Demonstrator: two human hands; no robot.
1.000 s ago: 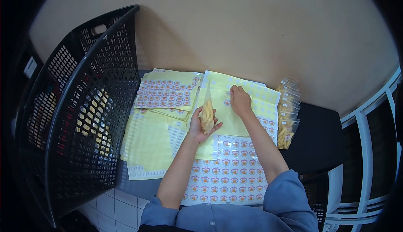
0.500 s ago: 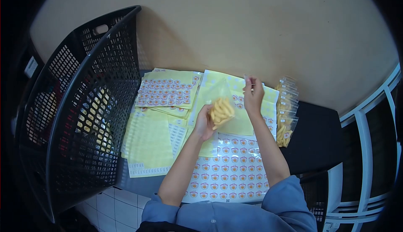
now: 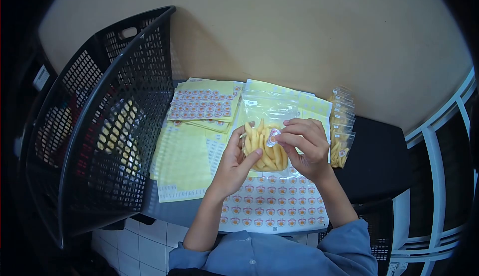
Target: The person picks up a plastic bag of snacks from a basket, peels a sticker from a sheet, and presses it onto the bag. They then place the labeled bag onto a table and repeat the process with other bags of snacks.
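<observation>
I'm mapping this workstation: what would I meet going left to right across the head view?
Black basket → upper sticker sheet → held bag of yellow pieces → row of filled bags → white frame.

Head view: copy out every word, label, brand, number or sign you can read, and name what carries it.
No text is readable.
White label on the bag in the left hand: print too small.
Round sticker at the right hand: print blurred.
Sticker sheets: print too small.
Labels on the bags at right: too small.
Far-left tag: blurred.
</observation>
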